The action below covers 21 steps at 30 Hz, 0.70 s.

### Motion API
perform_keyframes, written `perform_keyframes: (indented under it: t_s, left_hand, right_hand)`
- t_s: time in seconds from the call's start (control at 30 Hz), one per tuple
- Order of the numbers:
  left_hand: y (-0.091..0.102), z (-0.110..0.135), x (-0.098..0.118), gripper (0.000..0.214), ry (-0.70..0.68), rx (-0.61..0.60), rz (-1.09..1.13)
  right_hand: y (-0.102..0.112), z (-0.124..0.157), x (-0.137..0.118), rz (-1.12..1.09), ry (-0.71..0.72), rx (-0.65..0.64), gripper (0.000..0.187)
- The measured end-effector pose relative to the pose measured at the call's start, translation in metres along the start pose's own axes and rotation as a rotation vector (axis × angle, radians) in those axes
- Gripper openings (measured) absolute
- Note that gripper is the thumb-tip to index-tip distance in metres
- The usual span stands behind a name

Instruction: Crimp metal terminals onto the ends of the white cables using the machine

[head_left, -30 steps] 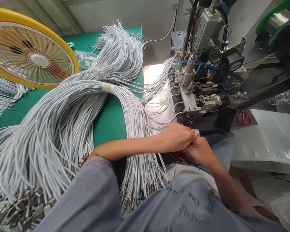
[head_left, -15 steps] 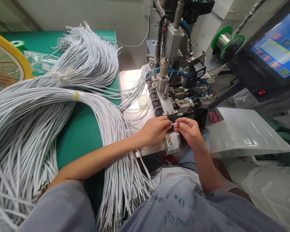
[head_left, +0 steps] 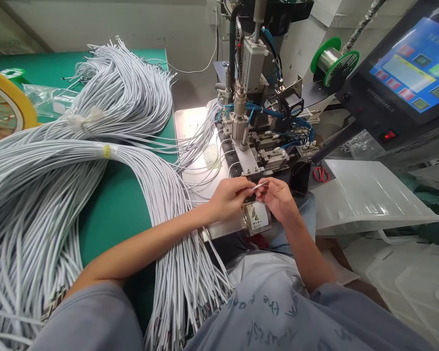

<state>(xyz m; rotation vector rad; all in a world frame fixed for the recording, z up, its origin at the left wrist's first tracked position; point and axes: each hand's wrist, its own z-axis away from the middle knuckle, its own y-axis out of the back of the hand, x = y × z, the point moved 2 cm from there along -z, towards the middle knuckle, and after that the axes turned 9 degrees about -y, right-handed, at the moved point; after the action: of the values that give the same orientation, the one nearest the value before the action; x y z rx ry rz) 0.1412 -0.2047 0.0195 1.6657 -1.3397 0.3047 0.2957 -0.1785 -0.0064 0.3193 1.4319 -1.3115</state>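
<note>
Between my two hands, just in front of the machine (head_left: 250,163), runs the end of a white cable (head_left: 258,185). My left hand (head_left: 231,196) is closed in a pinch on the cable. My right hand (head_left: 278,197) has its fingertips closed at the cable's tip, where thin wire ends show; they are too small to make out fully. Under my left forearm lies a thick bundle of white cables (head_left: 131,163) with a yellow tie. More white cables run across the pale plate (head_left: 193,124) into the machine's left side.
A second cable bundle (head_left: 131,92) lies on the green table (head_left: 113,204) at the back left. Right of the machine are a solder wire spool (head_left: 329,61), a touchscreen (head_left: 413,73), red-handled scissors (head_left: 321,174) and a translucent tray (head_left: 369,192). A yellow ring (head_left: 25,105) stands far left.
The camera view has shifted slightly. My right fingers have curled closer around the cable tip, and the cable end is now tilted upward with its wire ends showing.
</note>
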Motion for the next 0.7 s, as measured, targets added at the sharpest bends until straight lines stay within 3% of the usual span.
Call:
perform_keyframes:
  t_s: [0.13, 0.33, 0.57, 0.7]
  left_hand:
    - [-0.001, 0.000, 0.002, 0.020, 0.045, -0.034, -0.033]
    - [-0.001, 0.000, 0.001, 0.021, 0.098, -0.077, -0.035]
    - [-0.005, 0.003, -0.005, 0.028, -0.051, -0.162, -0.276]
    - [-0.007, 0.003, -0.006, 0.026, -0.076, -0.118, -0.337]
  right_hand:
    - [0.000, -0.001, 0.000, 0.166, 0.015, 0.074, 0.022]
    - [-0.001, 0.002, -0.006, 0.479, 0.152, 0.177, 0.020]
    - [0.002, 0.003, -0.023, 0.740, 0.155, 0.222, 0.017]
    - [0.000, 0.003, -0.015, 0.730, 0.191, 0.286, 0.016]
